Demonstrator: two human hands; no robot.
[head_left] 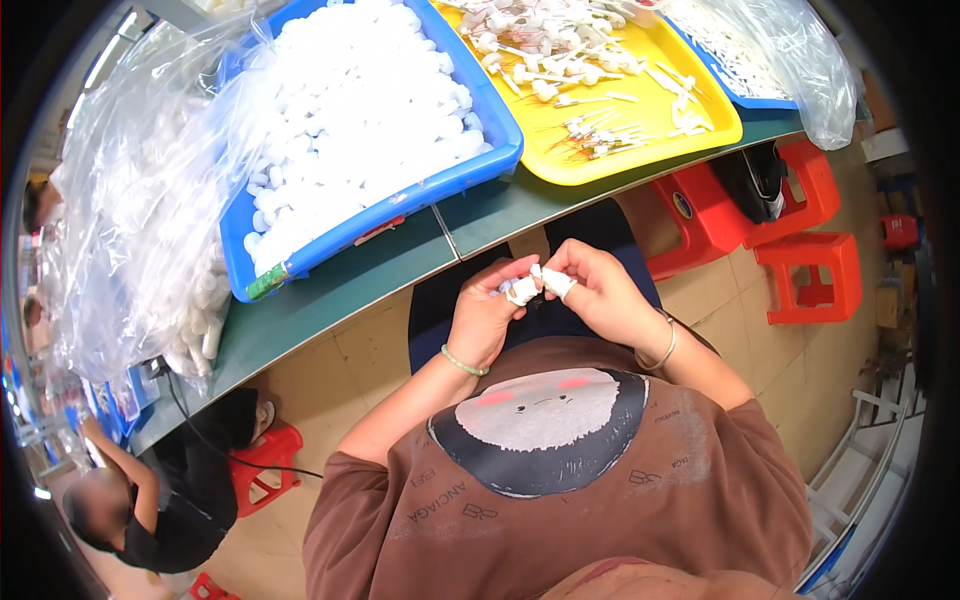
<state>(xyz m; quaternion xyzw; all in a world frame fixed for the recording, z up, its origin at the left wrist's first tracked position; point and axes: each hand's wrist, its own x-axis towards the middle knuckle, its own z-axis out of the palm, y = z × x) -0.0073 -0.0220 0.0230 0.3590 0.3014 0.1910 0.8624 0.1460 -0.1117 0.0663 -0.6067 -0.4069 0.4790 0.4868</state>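
Both hands meet in front of my lap, just short of the table edge. My left hand point(484, 312) is closed, with a few small whitish pieces point(505, 286) showing between its fingers. White wrapping covers what looks like its thumb tip. My right hand point(603, 291) pinches at a small white plastic part point(536, 270) where the fingertips of both hands come together. Its thumb also looks wrapped in white. The part is too small for its exact kind to show.
On the green table point(330, 322) stand a blue tray point(400, 208) heaped with white plastic pieces, a yellow tray point(575, 172) of thin-wired white parts and another blue tray point(765, 103). Clear plastic bags point(140, 230) lie left. Red stools point(815, 275) stand right; a person point(185, 500) sits left.
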